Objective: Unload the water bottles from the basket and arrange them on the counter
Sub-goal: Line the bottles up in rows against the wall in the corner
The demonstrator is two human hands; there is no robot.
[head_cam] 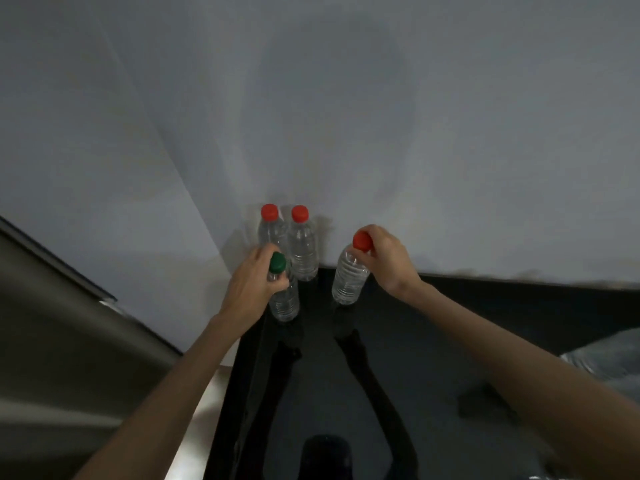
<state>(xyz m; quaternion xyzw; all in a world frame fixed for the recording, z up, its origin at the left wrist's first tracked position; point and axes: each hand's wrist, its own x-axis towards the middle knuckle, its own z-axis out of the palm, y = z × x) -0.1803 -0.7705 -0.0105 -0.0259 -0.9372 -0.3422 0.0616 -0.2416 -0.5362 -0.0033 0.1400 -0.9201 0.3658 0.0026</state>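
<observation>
my left hand (pixel 251 289) grips the green-capped bottle (pixel 282 292); my right hand (pixel 384 259) pinches the red-capped bottle (pixel 349 271) above the black table (pixel 433 341).

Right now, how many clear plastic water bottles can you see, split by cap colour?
Clear plastic water bottles with red caps: 3
Clear plastic water bottle with a green cap: 1
Total: 4
</observation>
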